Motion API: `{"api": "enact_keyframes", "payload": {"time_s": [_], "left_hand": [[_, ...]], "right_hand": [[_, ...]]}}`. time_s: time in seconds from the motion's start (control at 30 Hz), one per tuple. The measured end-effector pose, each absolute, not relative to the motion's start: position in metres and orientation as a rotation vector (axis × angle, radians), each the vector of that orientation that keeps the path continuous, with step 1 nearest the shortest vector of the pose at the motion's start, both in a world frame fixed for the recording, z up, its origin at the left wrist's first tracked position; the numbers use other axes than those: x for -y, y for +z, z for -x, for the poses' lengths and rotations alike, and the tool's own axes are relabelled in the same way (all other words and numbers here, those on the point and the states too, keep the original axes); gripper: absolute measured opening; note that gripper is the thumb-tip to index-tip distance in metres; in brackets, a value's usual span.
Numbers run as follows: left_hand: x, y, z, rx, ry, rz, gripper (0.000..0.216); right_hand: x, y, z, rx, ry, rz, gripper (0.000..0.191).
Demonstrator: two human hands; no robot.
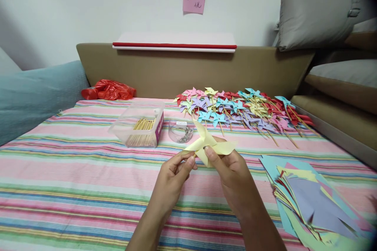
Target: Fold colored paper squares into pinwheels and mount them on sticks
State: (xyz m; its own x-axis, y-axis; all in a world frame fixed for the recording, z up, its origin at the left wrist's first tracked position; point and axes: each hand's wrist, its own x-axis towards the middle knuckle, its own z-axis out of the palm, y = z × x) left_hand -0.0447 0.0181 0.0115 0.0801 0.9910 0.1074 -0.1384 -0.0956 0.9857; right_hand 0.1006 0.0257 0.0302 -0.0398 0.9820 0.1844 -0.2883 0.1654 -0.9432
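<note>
A pale yellow paper pinwheel [208, 141] is held up between my two hands above the striped cloth. My right hand [231, 168] is closed on it, the thumb pressing near its centre and the fingers behind the blades. My left hand [176, 170] pinches a thin wooden stick [194, 154] at the pinwheel's left side; most of the stick is hidden by the fingers and paper. Just beyond the hands stands a round clear container [180, 132] with small metal pins inside. Left of it is a clear plastic box [137, 125] holding many wooden sticks.
Many finished pinwheels [232, 106] in several colours lie in a heap at the back right. Cut coloured paper sheets [315, 200] are stacked at the front right. A red plastic bag [110, 89] lies back left, before a brown board [176, 70]. Grey cushions [316, 15] are at the right.
</note>
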Motion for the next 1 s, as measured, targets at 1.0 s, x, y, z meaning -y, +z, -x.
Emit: {"api": "enact_keyframes", "payload": {"time_s": [1.0], "left_hand": [[-0.028,0.01,0.046,-0.913,1.432,-0.483,0.01]], "right_hand": [[-0.041,0.012,-0.106,1.053,1.117,1.067,0.032]]}}
